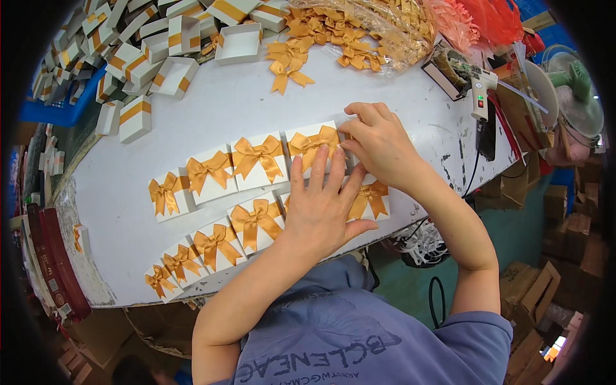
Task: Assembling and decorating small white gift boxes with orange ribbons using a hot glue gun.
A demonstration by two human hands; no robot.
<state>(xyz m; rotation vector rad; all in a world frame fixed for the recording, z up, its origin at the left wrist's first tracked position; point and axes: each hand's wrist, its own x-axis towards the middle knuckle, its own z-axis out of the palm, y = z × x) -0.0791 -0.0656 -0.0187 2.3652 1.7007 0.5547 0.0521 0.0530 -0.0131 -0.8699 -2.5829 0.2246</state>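
Note:
My left hand (314,215) lies open with fingers spread, its fingertips on the gold satin bow (309,144) of a small white gift box (296,134) in the far row. My right hand (385,142) is bent beside that box's right edge, thumb and index finger apart at its side; whether they press on it I cannot tell. To the left stand more bowed boxes, such as a white gift box (242,178) in the same row. A nearer row of boxes (239,213) runs along the table's front; my left hand partly hides it, and a box (375,208) shows beyond my thumb.
Loose white box parts (173,78) are heaped at the far left, beside a blue crate (83,115). Gold bows (289,64) spill from a clear bag (398,32). At the far right are a glue gun (480,96) with a cable and a green fan (577,80).

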